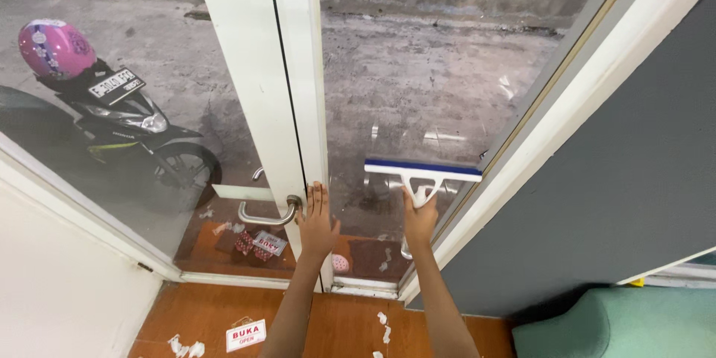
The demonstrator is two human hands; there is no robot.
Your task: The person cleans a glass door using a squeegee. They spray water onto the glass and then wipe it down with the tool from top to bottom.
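Against the lower part of the right-hand glass door pane [418, 89] sits a white plastic squeegee with a blue rubber blade [423, 171], its blade lying level and flat on the glass, just right of the white door frame [298, 67] and well below the middle of the pane. Its short white handle points down into the right hand [420, 216], whose grip is wrapped fully around that handle, fingers closed tight, arm stretched forward. Beside it the left hand [318, 220] rests flat and open on the frame's edge, fingers spread, holding nothing, just right of the curved silver lever handle [268, 216].

Judging by the blade's place, the wiping stroke over the glass is under way and nearing the bottom of the pane. Whichever way the stroke runs on, it seems to call for steady, even pressure so the rubber stays flush with the glass, while the flat hand steadies the door against the push.

Through the glass stand a dark scooter [127, 130] carrying a pink helmet [56, 48] on concrete ground. On the brown tiled floor [343, 328] inside lie crumpled white paper scraps [384, 324] and a small red-and-white sign [246, 334]. At right rises a dark grey wall panel [634, 171]
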